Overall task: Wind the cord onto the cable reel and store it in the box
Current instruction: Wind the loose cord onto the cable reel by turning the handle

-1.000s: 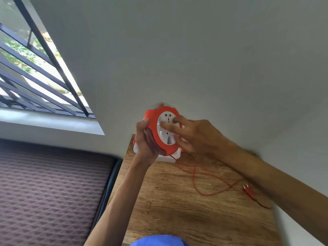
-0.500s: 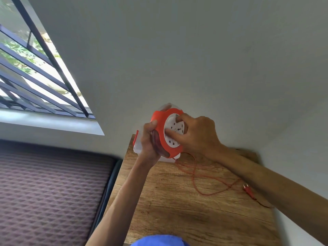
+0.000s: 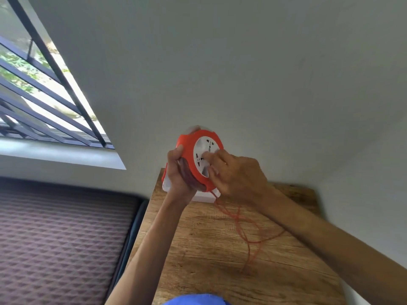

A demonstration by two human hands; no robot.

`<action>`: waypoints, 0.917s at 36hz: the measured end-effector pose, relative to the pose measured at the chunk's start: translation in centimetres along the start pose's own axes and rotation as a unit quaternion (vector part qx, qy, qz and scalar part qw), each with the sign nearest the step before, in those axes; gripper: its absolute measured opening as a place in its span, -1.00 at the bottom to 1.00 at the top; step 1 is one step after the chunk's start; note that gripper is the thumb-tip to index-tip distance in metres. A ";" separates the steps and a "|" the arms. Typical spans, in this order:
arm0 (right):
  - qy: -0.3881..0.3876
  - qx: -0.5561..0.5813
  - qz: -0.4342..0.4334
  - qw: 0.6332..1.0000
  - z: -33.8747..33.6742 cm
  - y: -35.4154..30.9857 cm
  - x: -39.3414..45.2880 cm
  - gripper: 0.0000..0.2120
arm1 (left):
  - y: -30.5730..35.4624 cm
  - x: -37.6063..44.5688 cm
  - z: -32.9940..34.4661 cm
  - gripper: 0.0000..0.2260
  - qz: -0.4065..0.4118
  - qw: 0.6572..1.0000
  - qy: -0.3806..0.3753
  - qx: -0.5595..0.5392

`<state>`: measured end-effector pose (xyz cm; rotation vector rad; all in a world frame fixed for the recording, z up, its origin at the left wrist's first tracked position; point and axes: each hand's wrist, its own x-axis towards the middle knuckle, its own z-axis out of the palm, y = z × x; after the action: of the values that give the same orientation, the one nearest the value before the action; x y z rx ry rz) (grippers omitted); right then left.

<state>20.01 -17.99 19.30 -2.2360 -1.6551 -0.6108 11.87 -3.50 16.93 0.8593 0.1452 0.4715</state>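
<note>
An orange cable reel (image 3: 189,148) with a white socket face is held upright above the far end of the wooden table (image 3: 211,256). My left hand (image 3: 179,172) grips its rim from the left. The fingers of my right hand (image 3: 236,175) press on the white centre disc. A thin orange cord (image 3: 243,227) hangs from the reel's bottom and lies in loose loops on the table; its plug end is hidden by my right forearm. A white box (image 3: 201,198) with an orange clip sits behind and below the reel, mostly hidden by my hands.
The table stands in a corner with grey walls behind and to the right. A patterned mattress (image 3: 61,243) lies to the left, under a barred window (image 3: 44,93). A blue object (image 3: 196,300) shows at the bottom edge.
The reel has turned under my right fingers. The cord on the table has been drawn in toward the reel, and the plug has passed out of sight behind my right forearm.
</note>
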 end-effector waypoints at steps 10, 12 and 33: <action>-0.116 -0.041 -0.234 0.964 -3.3 3.9 1.3 -0.61 | -0.7 -0.3 -2.0 -0.33 -0.069 0.996 -0.036 -0.047; -0.138 -0.051 -0.264 0.953 -3.7 4.5 1.8 -0.59 | -0.9 -0.3 -2.2 -0.31 -0.086 0.994 -0.038 -0.054; -0.058 -0.182 -0.548 0.815 -4.5 7.0 4.7 -0.44 | -1.0 -1.1 -2.2 -0.23 -0.228 0.947 -0.181 -0.138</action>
<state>27.18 -18.30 25.70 -1.2638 -3.0570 -1.1056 10.58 -3.03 14.65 0.5978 -0.0620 -0.1047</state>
